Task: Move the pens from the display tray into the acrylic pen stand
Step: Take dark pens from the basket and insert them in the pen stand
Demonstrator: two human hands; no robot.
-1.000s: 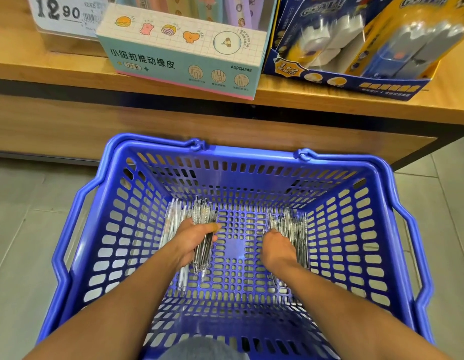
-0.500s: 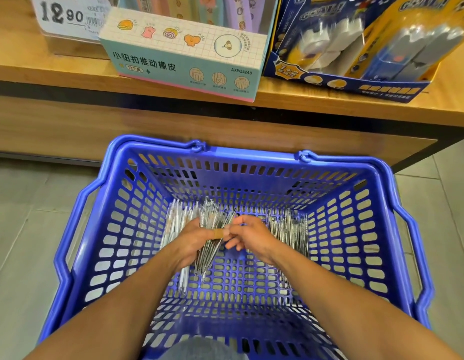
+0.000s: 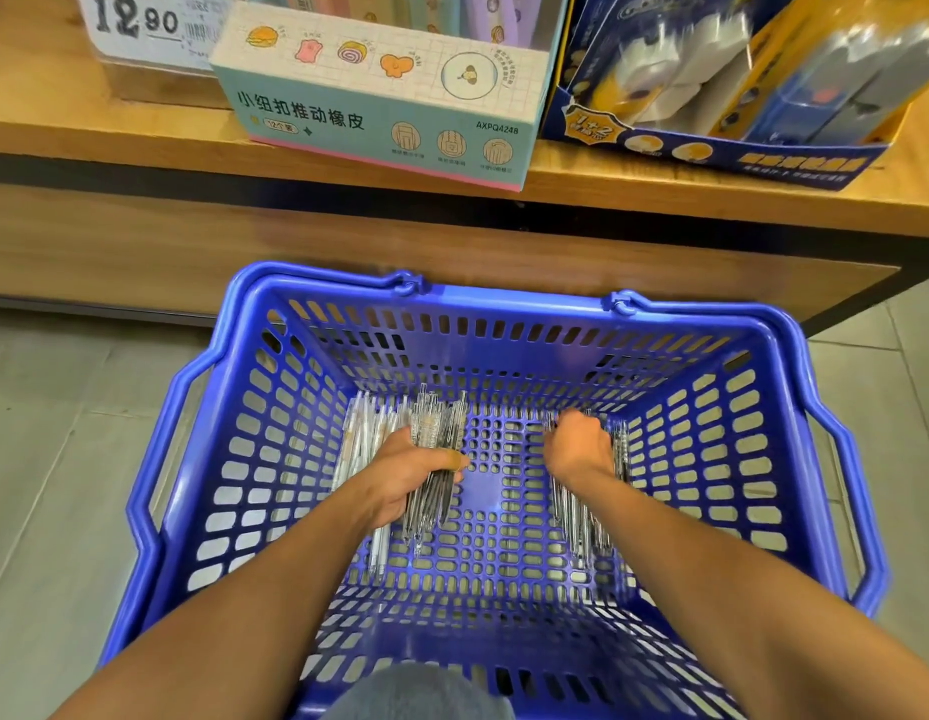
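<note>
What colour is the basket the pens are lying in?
Blue, with slotted walls and floor; the basket shows clearly in the head view.

One blue basket (image 3: 504, 304), two hands (image 3: 410, 475), two pen bundles (image 3: 436, 433), two display boxes (image 3: 379, 96)

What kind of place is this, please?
Most likely a stationery shop: a price tag and boxed eraser display sit on a wooden shelf, and a blue shopping basket holds pens.
</note>
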